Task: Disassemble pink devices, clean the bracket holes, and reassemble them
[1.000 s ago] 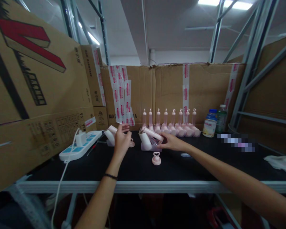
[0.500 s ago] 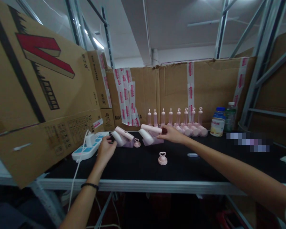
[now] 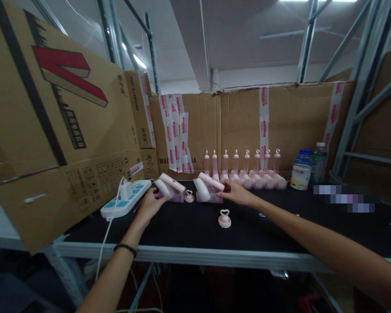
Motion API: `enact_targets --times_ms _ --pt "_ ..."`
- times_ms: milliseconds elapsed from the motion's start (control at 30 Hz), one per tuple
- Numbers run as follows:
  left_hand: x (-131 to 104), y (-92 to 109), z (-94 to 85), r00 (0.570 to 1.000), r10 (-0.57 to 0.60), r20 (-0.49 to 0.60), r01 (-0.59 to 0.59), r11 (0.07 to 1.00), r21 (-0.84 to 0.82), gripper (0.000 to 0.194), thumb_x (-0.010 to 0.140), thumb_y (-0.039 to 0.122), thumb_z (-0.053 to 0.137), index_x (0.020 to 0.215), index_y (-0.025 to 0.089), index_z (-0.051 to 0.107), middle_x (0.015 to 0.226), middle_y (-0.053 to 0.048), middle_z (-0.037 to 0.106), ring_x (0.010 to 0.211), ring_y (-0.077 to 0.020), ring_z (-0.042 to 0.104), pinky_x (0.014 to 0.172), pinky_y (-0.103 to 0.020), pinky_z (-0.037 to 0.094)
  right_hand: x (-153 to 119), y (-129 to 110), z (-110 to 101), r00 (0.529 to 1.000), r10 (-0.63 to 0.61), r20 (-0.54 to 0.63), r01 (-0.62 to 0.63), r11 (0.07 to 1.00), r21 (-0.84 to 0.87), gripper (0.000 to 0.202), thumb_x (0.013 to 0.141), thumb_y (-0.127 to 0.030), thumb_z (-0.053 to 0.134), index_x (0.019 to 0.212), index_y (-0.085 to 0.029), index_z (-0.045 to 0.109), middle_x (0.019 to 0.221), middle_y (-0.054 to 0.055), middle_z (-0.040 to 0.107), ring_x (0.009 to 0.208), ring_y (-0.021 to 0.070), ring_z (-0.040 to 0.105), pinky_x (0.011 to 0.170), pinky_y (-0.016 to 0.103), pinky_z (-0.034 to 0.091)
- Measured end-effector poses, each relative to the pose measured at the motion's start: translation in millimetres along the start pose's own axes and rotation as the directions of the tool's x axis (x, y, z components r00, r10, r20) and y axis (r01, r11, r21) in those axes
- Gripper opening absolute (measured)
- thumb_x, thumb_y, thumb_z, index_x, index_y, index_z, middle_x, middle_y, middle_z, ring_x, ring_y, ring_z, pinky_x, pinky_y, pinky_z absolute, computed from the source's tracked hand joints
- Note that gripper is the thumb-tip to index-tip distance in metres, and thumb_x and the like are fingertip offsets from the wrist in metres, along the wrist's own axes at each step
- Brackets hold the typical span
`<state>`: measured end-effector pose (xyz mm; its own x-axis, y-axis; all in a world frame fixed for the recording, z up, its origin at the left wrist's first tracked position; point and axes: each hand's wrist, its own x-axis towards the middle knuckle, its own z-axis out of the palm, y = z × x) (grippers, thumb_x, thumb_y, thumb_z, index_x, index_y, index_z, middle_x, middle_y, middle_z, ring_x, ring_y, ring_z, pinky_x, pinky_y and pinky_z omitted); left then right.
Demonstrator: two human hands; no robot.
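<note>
Two pink-and-white devices stand in translucent pinkish trays on the black tabletop. My left hand has its fingers at the left side of the left device, curved around its lower edge. At the right end of the right device, my right hand pinches the pink part. Between the two devices lies a small pink cap with a heart-shaped loop. Nearer the front edge rests a second heart-loop cap. Behind my right hand is a row of several pink bottles with ring tops.
A white power strip with a plug and cable lies at the left beside a large cardboard panel. At the back right stand a blue-lidded jar and a green bottle. Metal posts flank the table.
The right device's pink part has tilted down at its right end, and my right hand has moved slightly lower with it. The whole view has shifted a little.
</note>
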<state>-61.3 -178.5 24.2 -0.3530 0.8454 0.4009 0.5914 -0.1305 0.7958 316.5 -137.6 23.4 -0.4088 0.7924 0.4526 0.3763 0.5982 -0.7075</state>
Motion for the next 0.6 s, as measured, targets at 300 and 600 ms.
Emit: enact_targets --times_ms 300,600 --pt "1.5 12.7 -3.6 0.98 -0.036 0.197 0.042 0.999 -0.027 0.075 0.056 0.052 0.085 0.117 0.013 0.063 0.093 -0.008 0.073 0.071 -0.022 0.067 0.052 -0.026 0.044 -10.0 2.3 -12.3 0.999 0.003 0.042 -0.001 0.999 -0.042 0.048 0.076 -0.04 0.08 0.113 -0.016 0.062 0.097 0.005 0.071 0.089 0.022 0.067 0.081 0.035 0.054" --pt "12.2 15.9 -5.0 0.965 -0.067 0.255 0.073 0.997 -0.016 0.065 0.053 0.052 0.086 0.1 0.011 0.066 0.078 -0.006 0.071 0.064 -0.0203 0.063 0.049 -0.026 0.044 4.9 -29.8 -20.9 0.989 0.026 0.143 0.041 0.896 -0.443 0.06 0.077 -0.042 0.078 0.126 -0.014 0.057 0.107 0.008 0.071 0.087 0.0219 0.066 0.072 0.027 0.045"
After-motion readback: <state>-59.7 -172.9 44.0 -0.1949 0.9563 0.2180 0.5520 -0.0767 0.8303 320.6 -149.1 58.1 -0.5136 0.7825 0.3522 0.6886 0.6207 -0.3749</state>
